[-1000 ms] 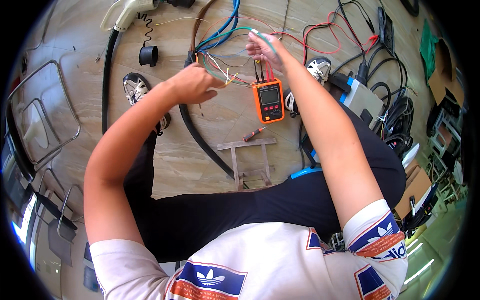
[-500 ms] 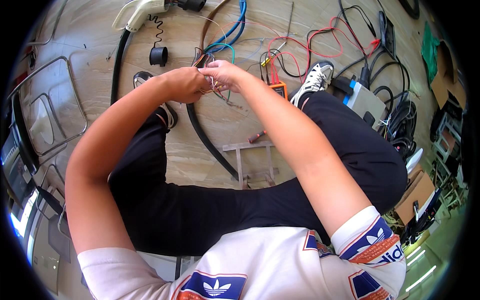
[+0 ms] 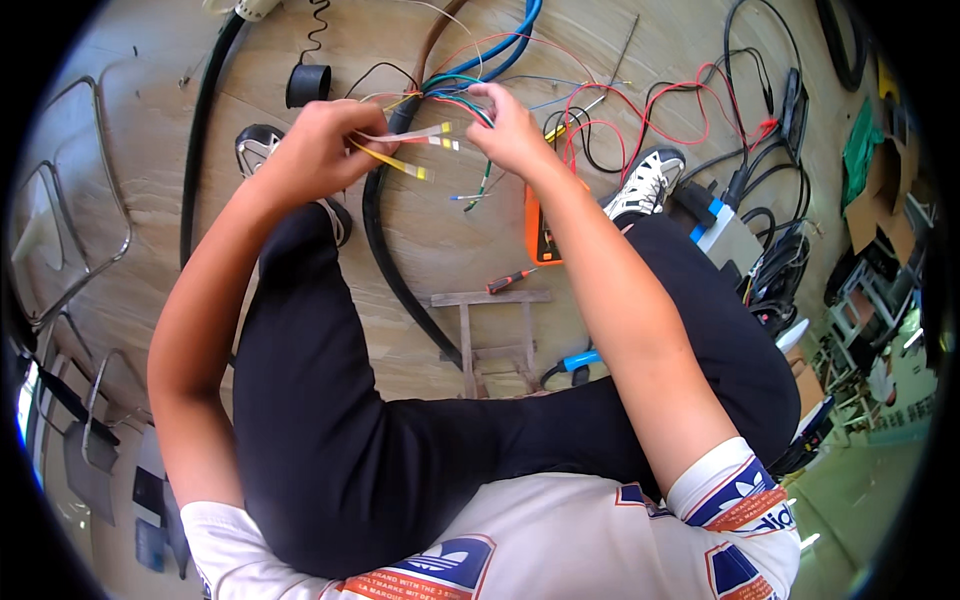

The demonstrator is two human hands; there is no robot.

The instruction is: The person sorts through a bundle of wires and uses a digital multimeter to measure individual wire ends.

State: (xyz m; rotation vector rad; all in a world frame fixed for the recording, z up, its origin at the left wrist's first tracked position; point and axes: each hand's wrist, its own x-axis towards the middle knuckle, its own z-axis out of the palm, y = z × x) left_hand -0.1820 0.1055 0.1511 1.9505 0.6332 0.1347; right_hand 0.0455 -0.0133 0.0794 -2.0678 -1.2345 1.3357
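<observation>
Both hands (image 3: 320,150) on thin coloured wires (image 3: 415,135)

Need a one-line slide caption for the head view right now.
Seated person's left hand and right hand sort thin coloured wires with taped ends over a wooden floor, an orange multimeter beneath.

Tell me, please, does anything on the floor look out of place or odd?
Yes. The orange meter lies half hidden under the right forearm, and red leads sprawl in tangled loops beside it. A small screwdriver lies loose near the wooden frame. Nothing looks spilled or broken.
</observation>
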